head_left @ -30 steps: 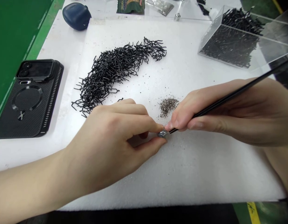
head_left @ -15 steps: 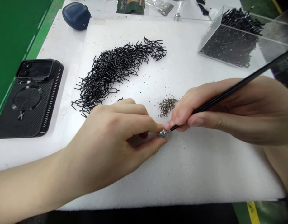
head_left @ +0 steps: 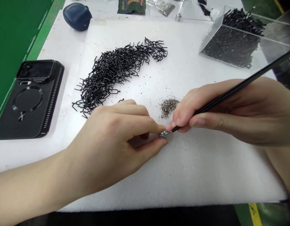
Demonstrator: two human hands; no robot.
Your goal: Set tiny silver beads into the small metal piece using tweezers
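My left hand (head_left: 116, 141) pinches a small shiny metal part (head_left: 163, 134) between thumb and index finger, low over the white foam sheet (head_left: 206, 175). My right hand (head_left: 229, 111) grips slim black tweezers (head_left: 231, 91) like a pen, and their tip meets the metal part. The index fingertips of both hands are close together there. Just beyond lies a little heap of tiny metallic bits (head_left: 168, 106). A long pile of black forked pieces (head_left: 116, 67) stretches across the sheet behind my left hand.
A clear plastic box (head_left: 231, 47) of black pieces stands at the back right. On the left lies a black-cased phone (head_left: 29, 100). A dark blue rounded object (head_left: 77, 16), a green packet (head_left: 131, 6) and a clear bag (head_left: 160, 6) line the back.
The tweezers have tilted slightly, their rear end lower in view, and my right hand has shifted a little. My left hand keeps its pinch on the metal part.
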